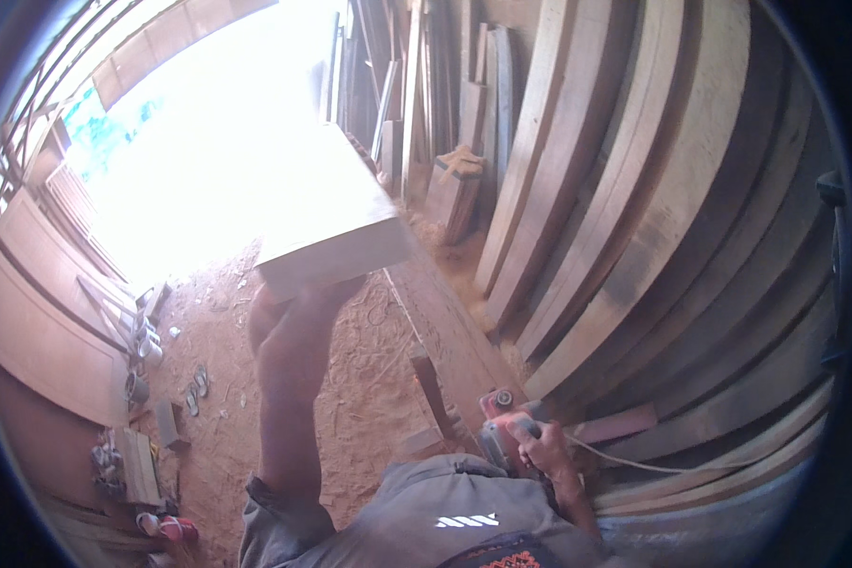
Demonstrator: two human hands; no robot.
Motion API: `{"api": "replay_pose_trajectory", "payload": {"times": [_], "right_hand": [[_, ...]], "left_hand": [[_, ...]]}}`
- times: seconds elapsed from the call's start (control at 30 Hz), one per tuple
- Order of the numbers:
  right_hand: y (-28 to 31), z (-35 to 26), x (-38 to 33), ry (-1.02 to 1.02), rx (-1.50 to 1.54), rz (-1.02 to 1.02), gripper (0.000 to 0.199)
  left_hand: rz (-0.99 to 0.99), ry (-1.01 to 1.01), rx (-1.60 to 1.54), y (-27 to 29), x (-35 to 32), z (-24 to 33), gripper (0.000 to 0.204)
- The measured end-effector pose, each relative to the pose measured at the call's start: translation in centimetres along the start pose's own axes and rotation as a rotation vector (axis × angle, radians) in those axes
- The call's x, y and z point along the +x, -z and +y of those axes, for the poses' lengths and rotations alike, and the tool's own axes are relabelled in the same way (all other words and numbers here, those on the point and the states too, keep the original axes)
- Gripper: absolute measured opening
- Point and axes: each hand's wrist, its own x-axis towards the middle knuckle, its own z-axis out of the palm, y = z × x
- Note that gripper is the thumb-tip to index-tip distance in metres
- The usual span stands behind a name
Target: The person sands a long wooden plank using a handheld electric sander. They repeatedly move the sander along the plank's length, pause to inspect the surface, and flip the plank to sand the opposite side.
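My left hand (293, 303) is raised and grips the near end of a thick, pale wooden plank (336, 222), which it holds up off the ground; the plank's far end is lost in the glare. Low at the right, my right hand (540, 445) is closed on a red and grey hand-held power tool (502, 421). A pale cord (634, 462) trails from the tool toward the right. Below both hands I see my grey shirt (445, 516).
Many long curved boards (653, 208) lean against the wall on the right. A long beam (445, 331) lies on the sawdust-covered dirt floor (350, 398). Wooden door panels (38, 322) lean at the left, with sandals (196, 388), small cans and scrap blocks beside them.
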Motion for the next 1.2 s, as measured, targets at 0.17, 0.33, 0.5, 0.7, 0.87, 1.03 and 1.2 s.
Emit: {"api": "replay_pose_trajectory", "payload": {"times": [0.17,0.33,0.5,0.7,0.87,1.03,1.2], "right_hand": [[0.1,-0.4,0.1,0.037,-0.031,0.018,0.052],[-0.1,-1.9,-0.8,-0.033,0.204,-0.055,0.047],[-0.1,-2.6,-1.3,-0.027,0.149,-0.007,0.047],[-0.5,-1.5,-1.1,-0.046,0.159,0.015,0.043],[-1.2,-0.4,-1.4,-0.059,0.334,0.058,0.039],[-1.7,-2.1,-3.0,-0.011,0.399,0.146,0.04],[-2.5,-7.4,-3.8,0.044,0.619,0.28,0.04]], "left_hand": [[0.026,-0.04,0.13,2.7,-0.5,0.0,0.056],[0.029,-0.045,0.154,3.1,-0.6,0.5,0.064],[0.008,-0.02,0.221,2.1,-0.2,1.1,0.067],[-0.115,0.179,-0.088,5.3,-4.3,-1.6,0.076],[-0.14,0.792,0.196,9.3,-15.2,-12.3,0.075],[0.053,1.22,-0.263,9.6,-22.0,-22.4,0.093],[-0.629,1.256,0.329,13.8,-21.1,-23.0,0.098]]}}
